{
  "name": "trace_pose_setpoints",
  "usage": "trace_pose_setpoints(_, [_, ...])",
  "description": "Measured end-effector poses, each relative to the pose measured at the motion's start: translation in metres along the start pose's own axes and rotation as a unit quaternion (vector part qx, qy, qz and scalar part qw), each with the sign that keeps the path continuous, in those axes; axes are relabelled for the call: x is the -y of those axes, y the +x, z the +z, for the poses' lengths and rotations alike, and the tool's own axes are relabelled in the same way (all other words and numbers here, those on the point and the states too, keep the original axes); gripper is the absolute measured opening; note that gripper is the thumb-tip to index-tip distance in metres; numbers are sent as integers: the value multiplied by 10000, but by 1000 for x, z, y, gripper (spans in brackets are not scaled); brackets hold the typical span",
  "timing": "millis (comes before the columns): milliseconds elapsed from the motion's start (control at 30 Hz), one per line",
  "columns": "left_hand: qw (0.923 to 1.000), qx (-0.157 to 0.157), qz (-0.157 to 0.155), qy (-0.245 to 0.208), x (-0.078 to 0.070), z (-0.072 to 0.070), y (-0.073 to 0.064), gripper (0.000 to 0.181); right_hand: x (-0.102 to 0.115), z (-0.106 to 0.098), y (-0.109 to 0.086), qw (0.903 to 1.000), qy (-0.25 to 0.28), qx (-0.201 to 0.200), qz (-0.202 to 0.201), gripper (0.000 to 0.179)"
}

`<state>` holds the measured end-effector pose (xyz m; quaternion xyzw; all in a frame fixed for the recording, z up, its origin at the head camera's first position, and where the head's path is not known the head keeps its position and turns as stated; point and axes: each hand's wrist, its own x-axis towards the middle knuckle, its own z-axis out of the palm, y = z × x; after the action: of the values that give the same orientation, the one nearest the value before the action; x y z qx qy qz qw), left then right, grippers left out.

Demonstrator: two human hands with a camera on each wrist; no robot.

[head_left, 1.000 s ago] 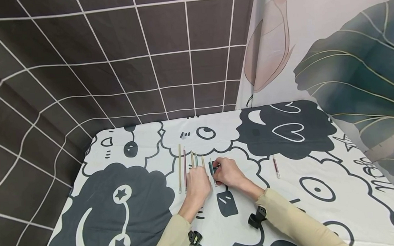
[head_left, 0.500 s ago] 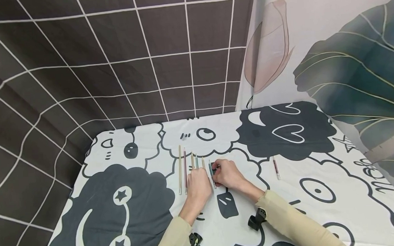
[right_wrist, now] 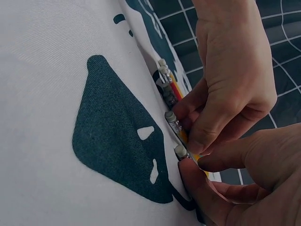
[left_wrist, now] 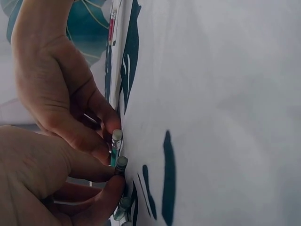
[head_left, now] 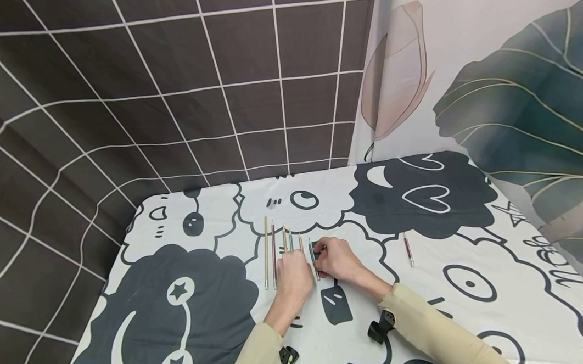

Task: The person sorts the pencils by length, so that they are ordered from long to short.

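In the head view my left hand [head_left: 294,272] reaches down over the near ends of several pencils lying side by side. Its thumb and finger pinch a yellow pencil [head_left: 301,241] near the eraser end [left_wrist: 121,165]. My right hand [head_left: 339,259], just to the right, pinches a green pencil [head_left: 311,251] by its side, near the eraser end [right_wrist: 181,151]. Left of the hands lie a long yellow pencil [head_left: 266,255], a red pencil [head_left: 273,249], a shorter yellow pencil [head_left: 284,239] and a teal pencil [head_left: 290,238]. The left hand hides some lower ends.
Another red pencil [head_left: 408,250] lies apart on the right. A black-and-white cartoon cloth [head_left: 379,342] covers the table. A dark grid curtain [head_left: 248,107] hangs behind and to the left, and a leaf-patterned curtain [head_left: 525,104] on the right.
Both hands stay at the same pencils with barely any movement. The whole scene sits slightly lower in the head view.
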<state>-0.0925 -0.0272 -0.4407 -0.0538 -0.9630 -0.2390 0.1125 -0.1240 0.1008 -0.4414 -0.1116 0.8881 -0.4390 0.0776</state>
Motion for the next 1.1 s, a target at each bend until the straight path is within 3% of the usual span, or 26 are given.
trace_pose_setpoints(233, [10000,-10,27,-32,0,0,-1,5,-1,-1,-3,9999,78,-54,-123,21])
trace_pose_setpoints(533, [9992,-336,145,140,1,-1,-1,11,-3,-5,-6,9993,216,-253,-153,16])
trace_pose_setpoints(833, [9975,-608,327,-166,9,-4,-3,12,-7,-14,-14,9983,140,-549,-136,16])
trace_pose_setpoints(1100, [9967,-608,414,-335,17,-9,-9,15,-21,-29,-25,9965,-91,-834,-23,14])
